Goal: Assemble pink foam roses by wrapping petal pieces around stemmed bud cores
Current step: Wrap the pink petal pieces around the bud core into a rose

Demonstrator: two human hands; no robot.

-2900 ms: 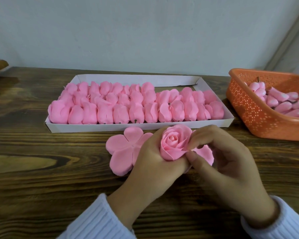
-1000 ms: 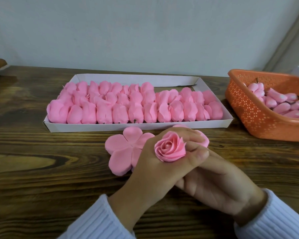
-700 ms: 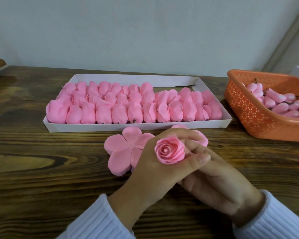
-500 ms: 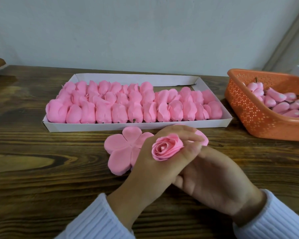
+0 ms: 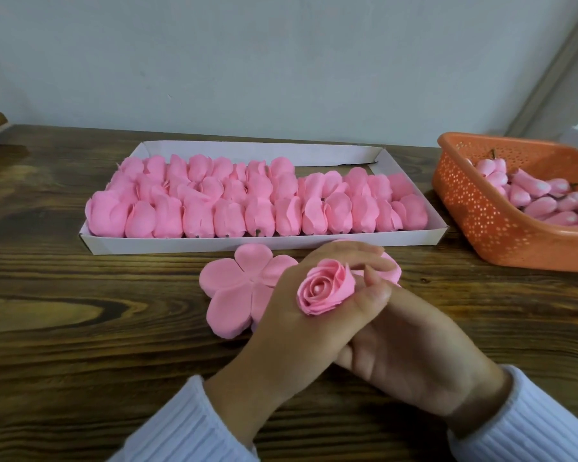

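Found rose (image 5: 326, 288) near centre, raised just above counter (image 5: 81, 328), clasped round its outer petals by left grip (image 5: 297, 321). Right grip (image 5: 411, 351) tucked beneath left, mostly hidden; could not tell whether closed on anything. Flat petal piece (image 5: 234, 288) lying just left on counter. Judged foam light, soft, easily creased: best taken low at base, squeezed gently, never by petal edges.

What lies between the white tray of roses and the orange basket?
Only a bare strip of the wooden table separates the white tray from the orange basket, seen in the head view.
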